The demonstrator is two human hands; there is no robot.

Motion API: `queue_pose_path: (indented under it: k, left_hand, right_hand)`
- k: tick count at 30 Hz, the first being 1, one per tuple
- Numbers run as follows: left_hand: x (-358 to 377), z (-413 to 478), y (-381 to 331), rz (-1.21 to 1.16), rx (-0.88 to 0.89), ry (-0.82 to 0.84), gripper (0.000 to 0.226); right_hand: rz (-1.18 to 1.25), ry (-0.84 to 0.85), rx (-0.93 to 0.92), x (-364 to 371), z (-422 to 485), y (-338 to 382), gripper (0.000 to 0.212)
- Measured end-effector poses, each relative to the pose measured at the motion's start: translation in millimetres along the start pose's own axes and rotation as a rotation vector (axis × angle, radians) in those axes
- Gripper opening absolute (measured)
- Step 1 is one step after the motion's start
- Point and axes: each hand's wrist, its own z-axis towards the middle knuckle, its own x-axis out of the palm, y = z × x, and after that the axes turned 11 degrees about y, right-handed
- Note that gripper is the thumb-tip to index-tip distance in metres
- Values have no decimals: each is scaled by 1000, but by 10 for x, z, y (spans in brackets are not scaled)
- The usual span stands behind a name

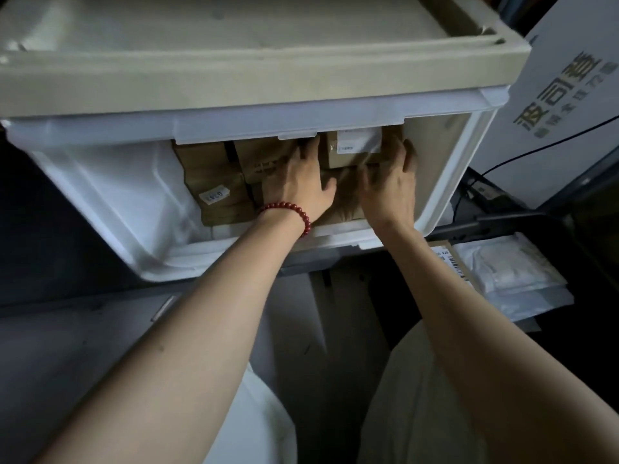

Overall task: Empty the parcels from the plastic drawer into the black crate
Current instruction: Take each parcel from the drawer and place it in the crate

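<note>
The white plastic drawer [110, 209] is pulled out from its beige unit and holds several brown cardboard parcels [217, 182] stacked at its back and middle. Both my hands reach into it. My left hand [301, 182], with a red bead bracelet at the wrist, lies against the left side of a brown parcel with a white label [358, 145]. My right hand [390, 182] curls round that parcel's right side, its fingertips hidden behind the box. The black crate's rim [522, 217] shows dark at the lower right, with white padded bags inside.
The beige top of the drawer unit [234, 72] overhangs the drawer. A large white carton with grey printed characters [566, 105] stands at the right, a black cable across it. White padded bags and a barcoded parcel [502, 272] lie at the lower right. My knees are below.
</note>
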Motion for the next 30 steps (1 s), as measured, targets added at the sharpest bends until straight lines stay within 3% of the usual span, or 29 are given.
queue_pose_path:
  k: [9,14,18,23,30]
  left_hand:
    - [35,193,-69,-118,-10,-7,64]
    - [25,222,33,-100,-28,-10,61]
    - [44,220,103,-152,-24,-23,58]
    - [8,272,190,-307,-89,-77,54]
    - [-3,169,195,-440,-90,-120,51]
  right_hand:
    - [42,43,36,118,180,-28,69]
    - [61,-59,98,169,247,-28,71]
    - [102,-18,152,162,302,-69,76]
    - [147,-24,131,204,269,-32,60]
    - [478,27,50,190,75,5,42]
